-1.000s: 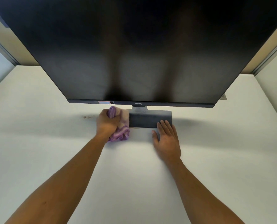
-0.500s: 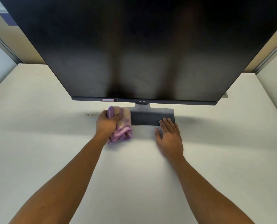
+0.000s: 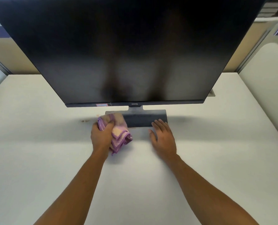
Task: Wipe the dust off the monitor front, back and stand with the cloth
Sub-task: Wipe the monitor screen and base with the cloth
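A large black monitor (image 3: 131, 51) fills the upper half of the view, its dark screen facing me. Its flat dark grey stand base (image 3: 143, 118) sits on the white desk (image 3: 54, 159) below the lower bezel. My left hand (image 3: 101, 135) grips a bunched purple and cream cloth (image 3: 118, 133), which lies over the left end of the base. My right hand (image 3: 163, 137) rests flat with straight fingers, its fingertips on the base's front right corner. The monitor's back is hidden.
Beige partition walls (image 3: 242, 51) stand behind the desk on both sides. A small brownish stain (image 3: 84, 121) marks the desk left of the cloth. A white surface (image 3: 268, 82) rises at the right edge.
The cloth in my left hand has slid a little further onto the left end of the stand base. My right hand has stayed on the base's front right corner. My view shifted slightly.
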### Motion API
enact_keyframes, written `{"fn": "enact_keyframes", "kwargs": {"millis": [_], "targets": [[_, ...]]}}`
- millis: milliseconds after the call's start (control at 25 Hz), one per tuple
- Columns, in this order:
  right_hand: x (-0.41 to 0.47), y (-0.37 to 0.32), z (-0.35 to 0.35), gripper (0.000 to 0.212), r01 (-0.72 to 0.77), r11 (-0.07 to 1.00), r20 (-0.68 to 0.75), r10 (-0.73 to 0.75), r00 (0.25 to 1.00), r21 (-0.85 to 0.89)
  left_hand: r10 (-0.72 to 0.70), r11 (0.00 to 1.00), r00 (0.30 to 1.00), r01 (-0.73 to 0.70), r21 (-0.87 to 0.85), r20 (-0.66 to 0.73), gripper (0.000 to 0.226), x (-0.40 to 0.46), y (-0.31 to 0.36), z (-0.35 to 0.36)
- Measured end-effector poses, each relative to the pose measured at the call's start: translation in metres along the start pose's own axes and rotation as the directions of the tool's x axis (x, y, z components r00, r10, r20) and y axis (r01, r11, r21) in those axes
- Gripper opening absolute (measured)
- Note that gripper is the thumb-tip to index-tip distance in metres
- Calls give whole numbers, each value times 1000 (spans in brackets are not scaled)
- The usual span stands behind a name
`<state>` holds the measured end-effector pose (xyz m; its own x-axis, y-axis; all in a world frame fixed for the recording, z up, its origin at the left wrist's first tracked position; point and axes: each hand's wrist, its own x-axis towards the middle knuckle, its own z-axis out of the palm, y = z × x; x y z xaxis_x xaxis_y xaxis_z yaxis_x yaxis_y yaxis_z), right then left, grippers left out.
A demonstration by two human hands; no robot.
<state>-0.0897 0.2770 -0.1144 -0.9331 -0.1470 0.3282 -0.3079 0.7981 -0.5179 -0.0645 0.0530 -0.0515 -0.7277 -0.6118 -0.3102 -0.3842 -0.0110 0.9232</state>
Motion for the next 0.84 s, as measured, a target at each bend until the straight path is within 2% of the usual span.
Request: {"fn": "enact_keyframes", "kwargs": {"millis": [80,120,200,280,400,480,600,680,760,840], "targets": [[-10,-13,-6,36,-102,974,9,102,995,201,4,998,989,6,-67,145,38,-20,-4,6],[-16,-22,-9,35,-184,924,42,180,983,334,17,996,978,1,-86,208,34,-28,-6,9],[-24,-41,-19,46,-372,751,221,300,928,546,35,992,949,5,-126,313,25,-42,-11,15],[-30,-51,-30,56,-554,570,434,346,832,606,53,989,912,10,-150,407,25,-53,-15,20],[-37,-45,-47,47,-685,338,608,315,729,646,80,992,858,-20,-123,508,37,-65,-18,25],[-40,-39,-58,41,-700,302,646,271,714,647,86,996,847,-68,-55,524,45,-70,-21,28],[-47,-31,-68,37,-714,355,644,310,699,604,91,970,829,-200,139,552,55,-76,-27,32],[-53,-21,-74,38,-722,357,616,378,691,592,99,924,821,-285,255,562,52,-76,-31,33],[-60,-7,-83,34,-732,307,607,415,678,608,139,888,833,-344,305,535,45,-75,-36,32],[-67,9,-98,30,-745,243,607,453,653,621,260,840,848,-434,325,461,37,-73,-43,28]]}}
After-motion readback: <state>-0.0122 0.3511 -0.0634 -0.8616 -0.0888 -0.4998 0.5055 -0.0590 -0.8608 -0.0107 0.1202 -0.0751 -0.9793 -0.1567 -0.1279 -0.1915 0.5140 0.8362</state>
